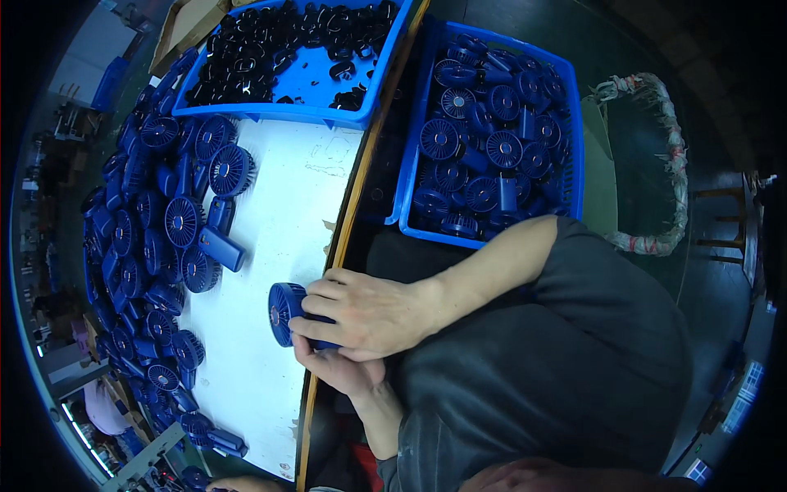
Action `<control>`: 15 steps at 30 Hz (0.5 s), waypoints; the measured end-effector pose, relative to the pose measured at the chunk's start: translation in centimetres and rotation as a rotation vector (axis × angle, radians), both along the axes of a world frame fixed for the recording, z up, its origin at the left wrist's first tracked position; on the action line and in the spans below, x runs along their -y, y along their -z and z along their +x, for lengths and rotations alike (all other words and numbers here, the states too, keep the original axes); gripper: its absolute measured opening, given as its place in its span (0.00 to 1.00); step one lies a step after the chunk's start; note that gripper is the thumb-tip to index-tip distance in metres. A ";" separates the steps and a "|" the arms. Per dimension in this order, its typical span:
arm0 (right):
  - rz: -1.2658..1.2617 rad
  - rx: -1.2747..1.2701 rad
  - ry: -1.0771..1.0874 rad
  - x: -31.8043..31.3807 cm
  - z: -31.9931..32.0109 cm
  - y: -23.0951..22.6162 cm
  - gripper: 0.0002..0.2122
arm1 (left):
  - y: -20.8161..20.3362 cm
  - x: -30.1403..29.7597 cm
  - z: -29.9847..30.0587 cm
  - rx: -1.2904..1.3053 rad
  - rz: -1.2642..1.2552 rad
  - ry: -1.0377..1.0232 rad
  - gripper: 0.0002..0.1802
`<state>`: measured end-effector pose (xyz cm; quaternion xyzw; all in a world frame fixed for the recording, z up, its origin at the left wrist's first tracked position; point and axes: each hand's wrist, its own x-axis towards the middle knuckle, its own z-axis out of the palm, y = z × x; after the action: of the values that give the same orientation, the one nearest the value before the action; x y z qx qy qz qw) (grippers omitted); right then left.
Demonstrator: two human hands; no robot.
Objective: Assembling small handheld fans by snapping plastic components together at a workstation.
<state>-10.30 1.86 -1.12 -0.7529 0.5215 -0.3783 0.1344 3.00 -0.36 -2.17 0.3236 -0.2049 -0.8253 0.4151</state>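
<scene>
Working at the white desk (266,197), I have one blue handheld fan (283,315) above its wooden-edged side, my right grip (365,310) closed across the mostly hidden handle, my left grip (343,373) holding from below. I judge it light, stiff, slightly slippery plastic, best held by the handle, sparing the thin cage ribs, which could snap.

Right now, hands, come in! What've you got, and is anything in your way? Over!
Right hand gripping blue fan. Left hand close against it, grip unclear. Piled fans on white tabletop, apart from it. Over.
</scene>
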 end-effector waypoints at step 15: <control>0.527 -0.531 0.605 -8.7 -35.4 8.3 0.27 | -0.5 3.4 8.0 1.233 -1.041 0.018 0.36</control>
<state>-45.74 10.59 -9.47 -0.5784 0.8115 -0.0503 0.0667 11.04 -3.78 -1.65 0.4841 -0.7578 -0.3000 0.3183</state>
